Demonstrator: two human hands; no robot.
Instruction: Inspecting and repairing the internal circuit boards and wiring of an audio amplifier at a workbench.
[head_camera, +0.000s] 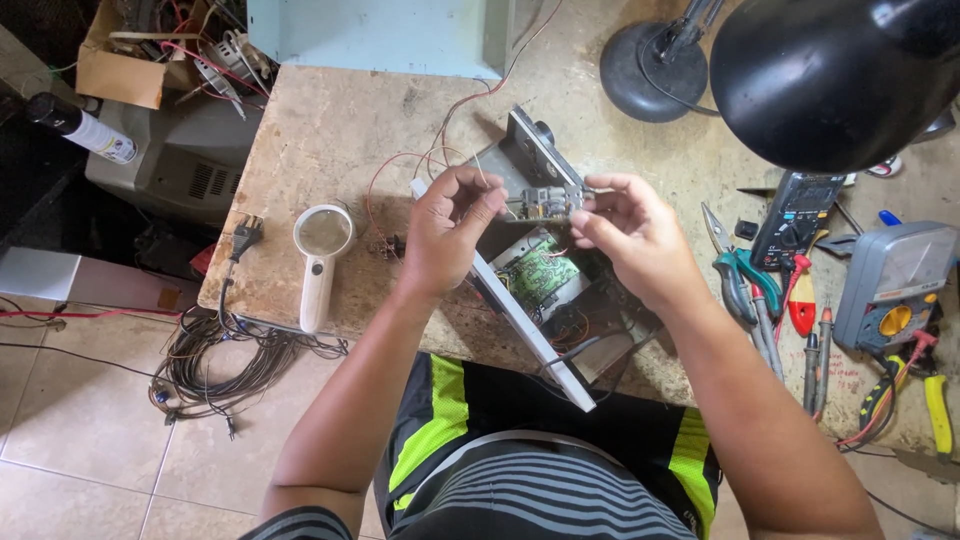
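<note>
Small grey metal component (540, 203), long axis left-right; left hand (448, 232) and right hand (630, 240) both pinching its ends.

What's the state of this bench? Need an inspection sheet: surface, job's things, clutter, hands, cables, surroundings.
Surface: worn stone-look tabletop, stained, bare at the upper left.
Job's things: small grey component held above an opened metal chassis with a green circuit board inside.
Clutter: white magnifying glass, black multimeter, grey clamp meter, pliers, screwdrivers.
Hands: left hand and right hand both pinch the component.
Cables: thin red wires on the table; dark cord bundle hanging off the left edge.
Surroundings: black desk lamp, cardboard box of parts, tiled floor.
</note>
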